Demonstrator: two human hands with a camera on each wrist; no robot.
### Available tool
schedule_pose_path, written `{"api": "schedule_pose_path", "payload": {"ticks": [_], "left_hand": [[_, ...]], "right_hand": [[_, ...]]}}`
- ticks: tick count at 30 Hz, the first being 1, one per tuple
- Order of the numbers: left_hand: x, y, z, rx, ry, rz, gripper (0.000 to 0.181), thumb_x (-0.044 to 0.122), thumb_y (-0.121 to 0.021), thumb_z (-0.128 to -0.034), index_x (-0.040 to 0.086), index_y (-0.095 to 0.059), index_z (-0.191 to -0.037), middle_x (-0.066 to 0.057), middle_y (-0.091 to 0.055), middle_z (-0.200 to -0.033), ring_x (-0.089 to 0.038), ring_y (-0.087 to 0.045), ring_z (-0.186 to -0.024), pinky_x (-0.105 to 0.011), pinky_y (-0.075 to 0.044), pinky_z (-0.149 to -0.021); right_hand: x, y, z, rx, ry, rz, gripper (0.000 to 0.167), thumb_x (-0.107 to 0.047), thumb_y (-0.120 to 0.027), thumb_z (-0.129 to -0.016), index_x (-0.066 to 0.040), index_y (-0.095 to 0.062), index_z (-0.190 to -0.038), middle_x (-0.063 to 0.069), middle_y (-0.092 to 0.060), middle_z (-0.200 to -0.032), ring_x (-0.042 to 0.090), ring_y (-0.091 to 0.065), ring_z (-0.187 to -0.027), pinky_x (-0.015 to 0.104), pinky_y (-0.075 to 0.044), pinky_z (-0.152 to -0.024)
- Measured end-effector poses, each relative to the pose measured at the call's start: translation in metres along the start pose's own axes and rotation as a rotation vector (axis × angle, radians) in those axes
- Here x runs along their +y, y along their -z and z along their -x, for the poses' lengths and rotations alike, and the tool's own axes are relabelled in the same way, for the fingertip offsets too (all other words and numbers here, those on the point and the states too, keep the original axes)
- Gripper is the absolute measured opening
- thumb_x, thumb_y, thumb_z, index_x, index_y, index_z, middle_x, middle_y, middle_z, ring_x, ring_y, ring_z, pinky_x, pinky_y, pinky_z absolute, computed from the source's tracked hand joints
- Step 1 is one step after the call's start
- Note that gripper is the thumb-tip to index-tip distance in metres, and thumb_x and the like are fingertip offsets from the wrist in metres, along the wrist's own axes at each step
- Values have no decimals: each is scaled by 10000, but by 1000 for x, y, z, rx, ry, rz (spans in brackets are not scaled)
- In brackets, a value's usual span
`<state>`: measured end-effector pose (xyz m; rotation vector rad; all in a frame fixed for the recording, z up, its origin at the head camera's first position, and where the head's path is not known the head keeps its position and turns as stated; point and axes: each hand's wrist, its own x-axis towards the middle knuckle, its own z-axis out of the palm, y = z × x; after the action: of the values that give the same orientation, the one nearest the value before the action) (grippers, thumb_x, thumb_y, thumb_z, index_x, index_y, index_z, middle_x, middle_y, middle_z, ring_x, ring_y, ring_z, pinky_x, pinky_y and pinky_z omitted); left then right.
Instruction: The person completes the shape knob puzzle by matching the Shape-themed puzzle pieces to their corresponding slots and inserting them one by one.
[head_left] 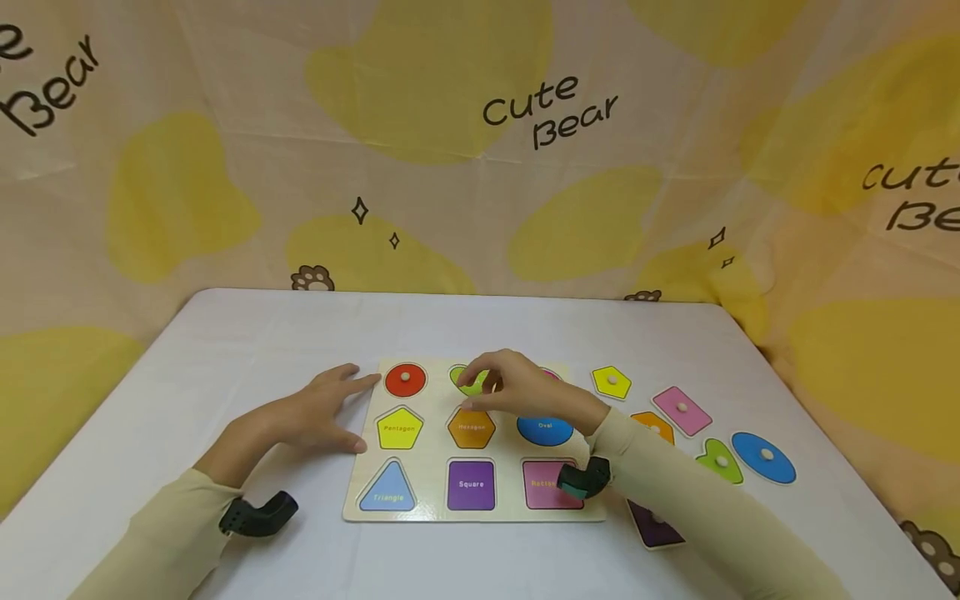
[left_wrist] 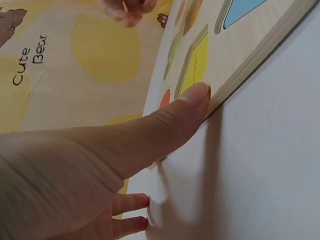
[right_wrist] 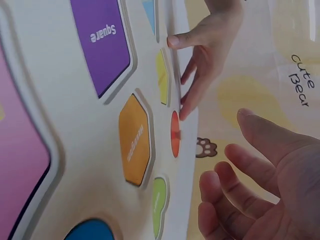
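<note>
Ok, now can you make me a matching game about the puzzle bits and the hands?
1. Red circle
2. Loose oval
3. Left hand
4. Right hand

A. On the table, right of the board
B. Hovering above the board
C. Set in the board's top-left corner
D. Touching the board's left edge

Pairs: 1-C, 2-A, 3-D, 4-B

Yellow-blotched "Cute Bear" backdrop (head_left: pixel 435 192) behind a white-covered table (head_left: pixel 247 350).
</note>
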<state>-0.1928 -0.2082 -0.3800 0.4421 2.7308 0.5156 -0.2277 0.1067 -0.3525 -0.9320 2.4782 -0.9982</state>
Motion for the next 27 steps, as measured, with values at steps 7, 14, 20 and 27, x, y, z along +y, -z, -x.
{"api": "schedule_pose_path", "payload": {"ticks": [7,14,20,27], "left_hand": [[0,0,-1,4,14,10,1017,422,-878,-735,156,-369,-1574,-298,-242,-1620,-542,-220,-1480,-732,-354,-1104],[3,0,0,-3,22,16,1020,426,-882,-729,165,-373,-1573,-292,-240,-1624,-538,-216,-1485,-731,-359,-1101],[4,1,1,2,9,14,1016,415,-885,-728,156,-378,-1570,-302,-244,-1618,-546,-224,-1477,-736,-344,-1107],[4,1,3,6,16,13,1004,408,-882,-735,163,-381,-1570,-291,-256,-1618,-536,-240,-1477,-722,-354,-1113]], "right_hand": [[14,12,26,33,20,-2,336,-216,-758,-916,-41,-700,-1196,113,-715,-1116,138,-592,-831,229,-544,-764],[29,22,55,77,-26,-7,335,-227,-757,-918,-45,-702,-1193,110,-707,-1079,152,-590,-863,247,-541,-789],[48,36,85,139,-88,-18,327,-214,-759,-915,-39,-701,-1186,170,-699,-1125,174,-598,-901,249,-553,-777],[67,59,113,188,-107,11,329,-170,-735,-930,1,-689,-1208,183,-708,-1179,182,-633,-957,206,-562,-818]]}}
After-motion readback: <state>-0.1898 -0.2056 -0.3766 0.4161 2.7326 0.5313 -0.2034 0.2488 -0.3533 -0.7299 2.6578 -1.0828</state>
